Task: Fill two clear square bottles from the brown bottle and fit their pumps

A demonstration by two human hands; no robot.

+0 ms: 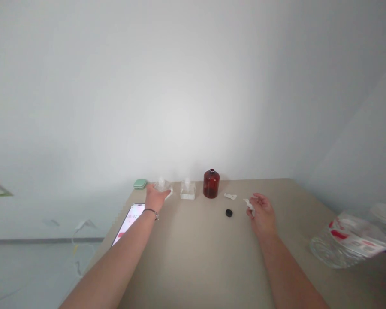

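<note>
At the back left of the table, my left hand is closed around a clear glass bottle with a whitish top. A second clear square bottle stands just right of it. The dark red-brown bottle stands upright further right, its narrow neck uncovered. My right hand pinches a crumpled piece of white tissue above the right part of the table. Another twisted tissue piece lies between the brown bottle and this hand. In front of it is a round black cap.
A phone showing a timer lies at the left edge, partly under my left forearm. Behind it sits a small green case. At the right, a large clear plastic jug with a red and white label appears tilted. A wall rises behind the table.
</note>
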